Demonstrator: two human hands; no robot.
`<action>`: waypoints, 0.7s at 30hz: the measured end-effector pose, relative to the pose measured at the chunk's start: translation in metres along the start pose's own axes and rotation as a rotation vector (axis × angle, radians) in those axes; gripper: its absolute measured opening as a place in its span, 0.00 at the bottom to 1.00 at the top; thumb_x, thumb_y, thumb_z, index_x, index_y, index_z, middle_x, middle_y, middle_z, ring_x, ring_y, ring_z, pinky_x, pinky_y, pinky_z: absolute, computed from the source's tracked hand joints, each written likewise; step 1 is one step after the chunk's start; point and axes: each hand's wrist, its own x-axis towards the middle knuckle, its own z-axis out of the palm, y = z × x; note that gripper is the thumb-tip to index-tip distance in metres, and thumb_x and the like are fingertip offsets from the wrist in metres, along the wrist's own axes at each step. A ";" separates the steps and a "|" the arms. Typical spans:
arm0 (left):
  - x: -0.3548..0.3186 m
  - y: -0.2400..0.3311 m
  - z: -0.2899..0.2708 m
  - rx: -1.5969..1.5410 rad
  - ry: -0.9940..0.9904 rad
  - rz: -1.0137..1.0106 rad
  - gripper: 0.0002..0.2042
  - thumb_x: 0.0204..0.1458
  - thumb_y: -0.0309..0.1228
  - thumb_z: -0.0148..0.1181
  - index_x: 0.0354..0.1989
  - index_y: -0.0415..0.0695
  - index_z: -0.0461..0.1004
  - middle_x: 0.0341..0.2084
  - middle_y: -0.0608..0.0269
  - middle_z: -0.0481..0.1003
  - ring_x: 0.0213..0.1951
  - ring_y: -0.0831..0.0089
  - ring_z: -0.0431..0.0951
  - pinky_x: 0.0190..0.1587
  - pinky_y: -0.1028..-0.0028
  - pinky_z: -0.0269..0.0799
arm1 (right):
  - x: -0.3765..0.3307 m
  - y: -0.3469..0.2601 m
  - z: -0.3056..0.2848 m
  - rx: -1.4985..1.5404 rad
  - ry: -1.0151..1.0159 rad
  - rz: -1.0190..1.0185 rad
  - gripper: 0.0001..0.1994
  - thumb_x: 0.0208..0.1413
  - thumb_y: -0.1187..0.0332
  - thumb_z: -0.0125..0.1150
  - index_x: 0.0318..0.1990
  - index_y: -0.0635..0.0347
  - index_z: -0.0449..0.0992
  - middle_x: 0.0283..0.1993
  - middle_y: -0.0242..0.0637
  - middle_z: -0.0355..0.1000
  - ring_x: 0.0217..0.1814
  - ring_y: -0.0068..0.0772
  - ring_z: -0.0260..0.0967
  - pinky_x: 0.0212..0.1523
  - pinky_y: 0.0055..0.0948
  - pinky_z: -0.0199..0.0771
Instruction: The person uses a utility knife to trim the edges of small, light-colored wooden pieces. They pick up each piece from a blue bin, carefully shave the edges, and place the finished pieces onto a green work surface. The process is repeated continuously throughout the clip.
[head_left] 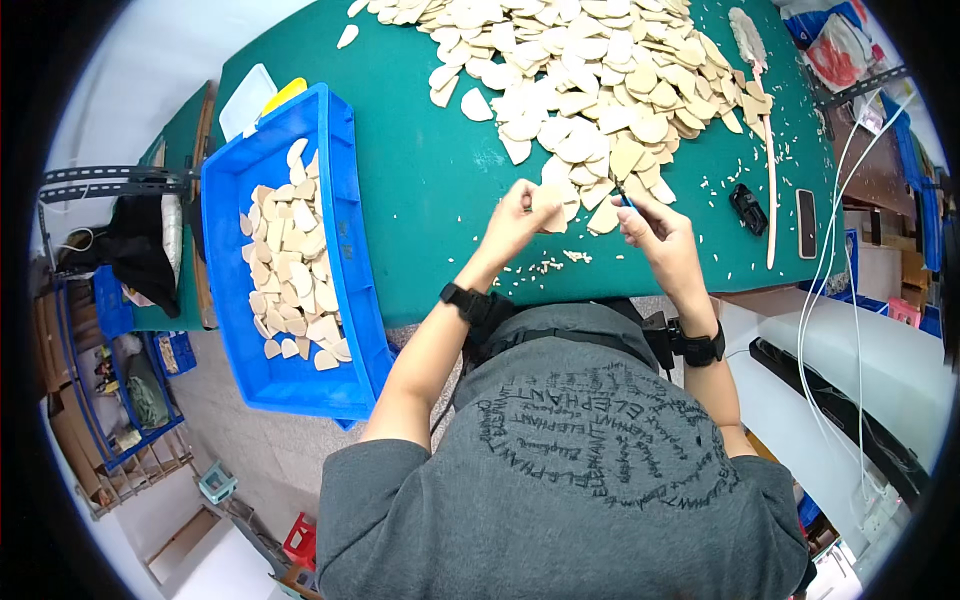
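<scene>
My left hand (520, 222) is closed, thumb and fingers pinching a flat beige rounded piece (557, 216) at the near edge of a big heap. In my closed right hand (660, 235) is a small blue-handled tool (627, 201) with a dark, thin tip; its exact kind is too small to make out. That tip points up toward the heap, a short way right of the held piece. The heap of flat beige pieces (590, 90), many of them half-round, spreads over the far middle of the green table (420, 200).
At the left, a blue plastic crate (345, 200) holds many similar beige pieces (285, 260). Small pale scraps (540, 267) litter the table near my hands. Toward the right lie a black object (747, 209), a long pale stick (770, 190) and a phone (806, 224). White cables (835, 220) hang beyond.
</scene>
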 end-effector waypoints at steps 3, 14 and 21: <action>-0.032 0.041 -0.010 -0.568 0.150 0.145 0.18 0.49 0.28 0.63 0.44 0.40 0.62 0.36 0.61 0.75 0.37 0.78 0.76 0.39 0.79 0.72 | 0.002 -0.011 0.012 -0.041 -0.079 -0.023 0.18 0.54 0.60 0.62 0.45 0.66 0.76 0.31 0.28 0.72 0.31 0.16 0.63 0.32 0.17 0.64; -0.102 0.097 -0.026 -0.550 0.368 0.283 0.20 0.48 0.26 0.64 0.50 0.37 0.68 0.40 0.57 0.76 0.39 0.75 0.78 0.39 0.77 0.77 | 0.022 -0.027 0.062 0.048 -0.257 -0.147 0.19 0.53 0.58 0.62 0.45 0.65 0.75 0.27 0.26 0.68 0.28 0.14 0.59 0.28 0.17 0.59; -0.110 0.098 -0.027 -0.498 0.417 0.328 0.17 0.48 0.24 0.63 0.47 0.36 0.70 0.38 0.56 0.76 0.38 0.75 0.78 0.39 0.76 0.77 | 0.025 -0.034 0.066 -0.011 -0.280 -0.171 0.19 0.53 0.59 0.63 0.45 0.65 0.75 0.27 0.26 0.67 0.27 0.15 0.58 0.27 0.18 0.58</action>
